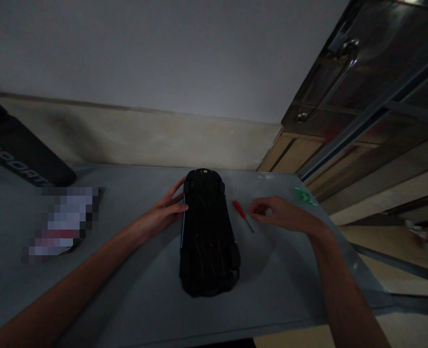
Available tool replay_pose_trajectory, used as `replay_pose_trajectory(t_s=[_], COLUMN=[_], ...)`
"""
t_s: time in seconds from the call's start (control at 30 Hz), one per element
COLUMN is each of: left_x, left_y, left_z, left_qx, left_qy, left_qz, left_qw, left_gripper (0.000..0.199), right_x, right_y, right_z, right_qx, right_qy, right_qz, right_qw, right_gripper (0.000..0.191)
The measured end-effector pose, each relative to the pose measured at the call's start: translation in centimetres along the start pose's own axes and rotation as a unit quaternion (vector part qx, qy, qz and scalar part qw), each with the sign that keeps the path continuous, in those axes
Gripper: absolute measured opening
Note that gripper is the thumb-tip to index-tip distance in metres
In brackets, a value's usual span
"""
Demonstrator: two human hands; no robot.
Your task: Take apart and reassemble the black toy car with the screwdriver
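A black toy car (208,222) lies upside down on the grey table (141,295), its wheels and underside facing up. My left hand (168,207) rests against the car's left side, fingers apart, steadying nothing else. To the right of the car lies a small screwdriver (239,209) with a red handle, its metal tip pointing toward the table's front. Just right of that handle is my right hand (268,211), its fingers curled with thumb and fingertips close together. Whether anything small sits between those fingertips is too dark to tell.
A dark bottle-like object (25,150) marked "SPORT" leans in from the left, near a blurred-out packet (64,222). Green crumpled plastic (304,195) lies at the table's right edge. A wall (156,135) borders the back; a metal door handle (335,87) is at upper right.
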State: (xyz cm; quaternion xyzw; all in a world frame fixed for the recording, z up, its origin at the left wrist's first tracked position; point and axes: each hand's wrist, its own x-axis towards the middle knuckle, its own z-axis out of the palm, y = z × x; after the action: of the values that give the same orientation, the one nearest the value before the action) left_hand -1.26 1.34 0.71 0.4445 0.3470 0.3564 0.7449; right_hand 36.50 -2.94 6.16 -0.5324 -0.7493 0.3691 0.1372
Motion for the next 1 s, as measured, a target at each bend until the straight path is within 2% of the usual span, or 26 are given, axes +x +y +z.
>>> replay_pose_trajectory(t_s=[0.13,0.27,0.47,0.6,0.77,1.0], left_x=[0.1,0.2,0.4,0.6,0.6,0.6], left_y=[-0.1,-0.3,-0.5,-0.7,-0.8,-1.0], left_z=[-0.1,-0.3,-0.5,-0.7,-0.7,-0.7], left_qx=[-0.004,-0.007,-0.018,-0.021,-0.033,-0.041], left_qy=[-0.014,-0.019,-0.01,-0.02,-0.035,-0.035], left_qz=[0.008,0.013,0.009,0.021,0.031,0.034], left_qw=[1.0,1.0,1.0,0.999,0.998,0.998], left_gripper=[0.109,0.106,0.108,0.111,0.109,0.104], right_x=[-0.3,0.6,3.4,5.8,7.6,7.5], right_y=[-2.7,-4.8,-9.2,-11.6,-12.2,-12.1], right_z=[0.1,1.2,4.2,5.7,6.8,7.5], right_qx=[0.063,0.084,0.071,0.004,-0.06,-0.078], right_qy=[-0.01,0.0,-0.013,-0.015,-0.006,0.023], right_qz=[-0.067,-0.108,-0.171,-0.203,-0.209,-0.193], right_qw=[0.996,0.991,0.983,0.979,0.976,0.978], right_gripper=[0.03,0.028,0.011,0.006,0.009,0.007])
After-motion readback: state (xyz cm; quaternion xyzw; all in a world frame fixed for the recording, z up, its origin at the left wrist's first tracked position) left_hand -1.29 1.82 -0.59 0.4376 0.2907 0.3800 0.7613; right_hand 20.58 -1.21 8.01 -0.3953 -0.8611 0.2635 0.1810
